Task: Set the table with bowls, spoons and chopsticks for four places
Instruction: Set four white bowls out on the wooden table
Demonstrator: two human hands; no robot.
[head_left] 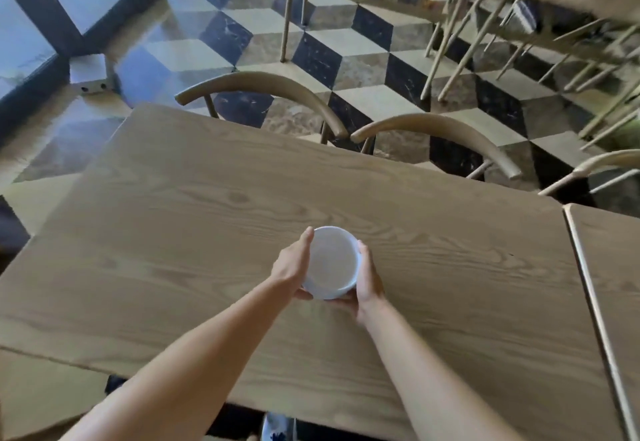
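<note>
A white bowl (333, 262) is held over the middle of the wooden table (194, 219), seen from above with its inside bare. My left hand (293, 266) cups its left side, thumb up along the rim. On the other side, my right hand (367, 278) wraps the bowl's right wall and underside. I cannot tell whether the bowl touches the tabletop. No spoons or chopsticks are in view.
Two wooden chairs (266, 86) (446, 131) with curved backs stand at the table's far edge. A second table (613, 260) abuts on the right. More chairs and a table fill the upper right. The floor is a cube-pattern tile; glass doors are at the upper left.
</note>
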